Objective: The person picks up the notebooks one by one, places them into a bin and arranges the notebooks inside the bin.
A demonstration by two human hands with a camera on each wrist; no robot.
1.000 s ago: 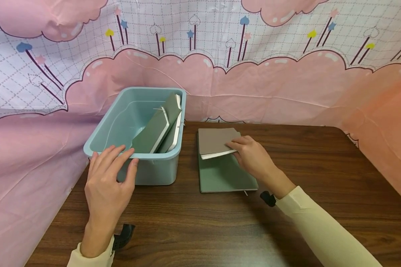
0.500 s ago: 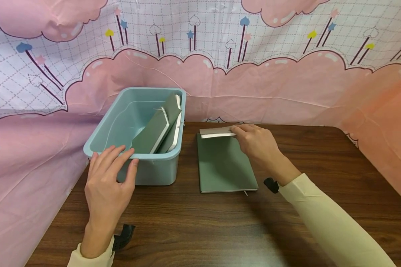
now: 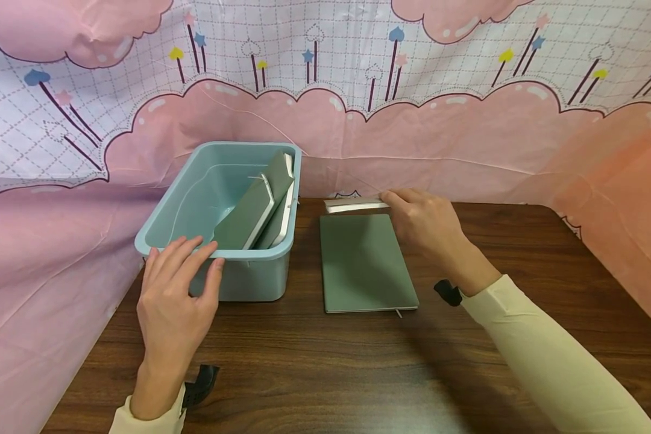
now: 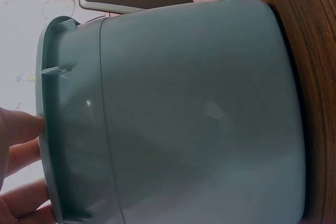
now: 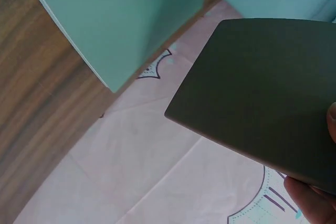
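Note:
My right hand point(image 3: 428, 226) pinches a small grey-brown notebook point(image 3: 352, 202) by its right side, above the far end of the table. In the head view the notebook shows mostly its white page edge; the right wrist view shows its dark cover point(image 5: 257, 93). A larger green notebook point(image 3: 366, 265) lies flat below it, with a ribbon out at the near edge. At the left, my left hand point(image 3: 176, 301) rests its fingers on the near rim of a blue plastic bin point(image 3: 249, 280), as the left wrist view also shows. Several green notebooks point(image 3: 244, 214) lean inside the bin's right side.
The dark wooden table point(image 3: 314, 367) carries the bin and the flat green notebook. A pink and white patterned cloth point(image 3: 439, 144) hangs behind the table and along both sides. Black wrist straps point(image 3: 201, 386) sit at both sleeves.
My right hand has raised the grey-brown notebook off the green one and moved it away, toward the back cloth, tilting it until its cover is nearly edge-on. My left hand has stayed put.

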